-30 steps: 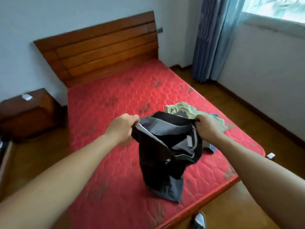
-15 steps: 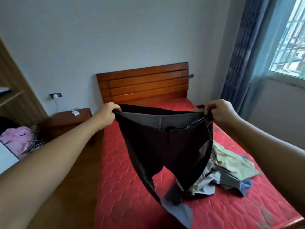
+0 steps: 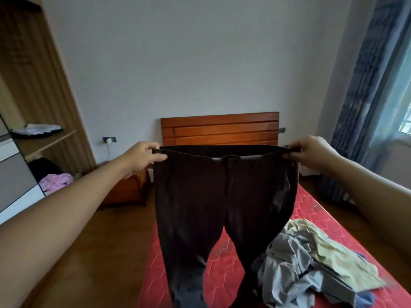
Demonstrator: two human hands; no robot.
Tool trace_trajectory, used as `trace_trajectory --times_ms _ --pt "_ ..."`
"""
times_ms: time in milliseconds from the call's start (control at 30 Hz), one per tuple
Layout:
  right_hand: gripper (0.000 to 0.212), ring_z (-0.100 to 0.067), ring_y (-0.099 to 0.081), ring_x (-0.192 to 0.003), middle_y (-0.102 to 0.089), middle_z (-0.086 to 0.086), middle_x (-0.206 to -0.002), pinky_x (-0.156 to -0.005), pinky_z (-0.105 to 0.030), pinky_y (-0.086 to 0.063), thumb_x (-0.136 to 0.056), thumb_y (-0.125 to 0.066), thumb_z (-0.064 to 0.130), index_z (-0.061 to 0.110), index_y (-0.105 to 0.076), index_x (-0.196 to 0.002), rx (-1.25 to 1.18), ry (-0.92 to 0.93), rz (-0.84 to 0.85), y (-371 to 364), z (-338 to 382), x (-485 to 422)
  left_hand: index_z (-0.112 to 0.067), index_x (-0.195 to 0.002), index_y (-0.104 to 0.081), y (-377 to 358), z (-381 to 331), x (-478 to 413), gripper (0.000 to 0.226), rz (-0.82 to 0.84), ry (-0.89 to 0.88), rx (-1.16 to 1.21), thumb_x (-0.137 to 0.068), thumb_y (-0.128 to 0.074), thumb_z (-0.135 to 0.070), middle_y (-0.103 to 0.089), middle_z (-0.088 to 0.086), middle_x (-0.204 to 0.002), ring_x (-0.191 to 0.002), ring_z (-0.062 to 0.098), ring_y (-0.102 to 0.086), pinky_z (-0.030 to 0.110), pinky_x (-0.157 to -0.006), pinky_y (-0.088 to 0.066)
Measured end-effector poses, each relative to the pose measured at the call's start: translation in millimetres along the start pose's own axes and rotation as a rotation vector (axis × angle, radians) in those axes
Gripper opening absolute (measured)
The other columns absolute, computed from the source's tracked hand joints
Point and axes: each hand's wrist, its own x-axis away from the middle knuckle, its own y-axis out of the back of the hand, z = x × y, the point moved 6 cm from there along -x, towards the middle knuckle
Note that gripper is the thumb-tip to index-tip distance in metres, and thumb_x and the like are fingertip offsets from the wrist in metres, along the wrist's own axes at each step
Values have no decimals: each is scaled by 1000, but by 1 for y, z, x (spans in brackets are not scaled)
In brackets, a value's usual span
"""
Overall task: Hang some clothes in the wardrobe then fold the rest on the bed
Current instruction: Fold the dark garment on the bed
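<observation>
Trousers (image 3: 224, 196), soft and limp, hang from the waistband, pinched at each corner by left hand (image 3: 142, 157) and right hand (image 3: 311, 153).

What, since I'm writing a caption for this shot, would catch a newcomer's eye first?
The dark trousers fill the centre, held up by the waistband, with the left hand and right hand each pinching one end. Behind and below them lies the red mattress, with a crumpled pile of pale clothes at the lower right.
</observation>
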Motion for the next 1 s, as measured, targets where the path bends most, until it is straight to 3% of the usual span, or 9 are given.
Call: trace_trajectory --times_ms 100,167,233,300,400,533,767,867,1000 --pt "13 -8 -57 -68 -61 14 -68 -60 -24 -38 -89 -76 36 27 -73 -80 -74 -58 14 9 -2 -2 -13 -77 -57 18 4 0 19 -34 21 120 -93 -66 -7 -61 4 -74 -72 18 -60 27 -62 -49" --pt "17 -11 -63 -69 -68 6 -70 -64 -27 -46 -87 -78 28 25 -70 -72 -271 -105 -17 10 0 -5 -20 -70 -58 25 1 -2 29 -81 29 173 -95 -63 -7 -61 -1 -66 -65 13 -59 26 -54 -48" --pt "8 -19 -72 -76 -75 -2 -77 -77 -33 -56 -84 -81 15 17 -74 -79 -612 -169 -75 11 2 -6 -23 -70 -60 29 -6 -3 31 -121 19 193 -98 -59 -8 -62 -6 -64 -59 7 -60 22 -49 -48" --pt "6 -22 -75 -83 -77 -6 -83 -79 -33 -58 -83 -81 10 10 -76 -86 -819 -203 -115 11 0 -8 -20 -80 -57 37 -12 -2 22 -141 -4 174 -99 -58 -11 -65 -2 -71 -64 11 -62 25 -53 -51" --pt "5 -22 -73 -79 -76 -4 -76 -70 -27 -59 -84 -81 11 9 -76 -85 -796 -186 -126 12 1 -11 -15 -93 -56 49 -14 -3 8 -129 -26 27 -100 -60 -15 -72 13 -87 -78 27 -66 44 -70 -56" --pt "13 -29 -70 -80 -75 -18 -90 -78 -43 -57 -85 -81 18 7 -75 -88 -847 -248 -138 4 2 -10 -16 -97 -56 53 -11 -6 6 -147 30 -37 -101 -58 -19 -70 22 -94 -83 35 -66 54 -77 -57" --pt "13 -26 -57 -74 -61 -13 -84 -65 -39 -50 -88 -71 13 12 -59 -85 -968 -482 -186 -18 25 -4 -14 -101 -56 20 -15 0 6 -127 138 65 -100 -54 -20 -59 16 -103 -86 24 -57 36 -69 -47" --pt "25 -16 -52 -61 -56 -3 -70 -53 -25 -44 -88 -61 -2 18 -59 -75 -1123 -377 -115 -25 62 -6 -16 -108 -53 -10 -33 2 6 -71 133 141 -102 -51 -18 -59 15 -104 -88 23 -59 36 -65 -52" --pt "29 -21 -60 -64 -63 -10 -73 -54 -27 -51 -90 -51 -8 8 -71 -75 -1210 -184 73 -23 135 -4 -14 -113 -48 -55 -85 8 12 22 2 194 -103 -46 -9 -56 15 -101 -82 22 -60 36 -61 -58"
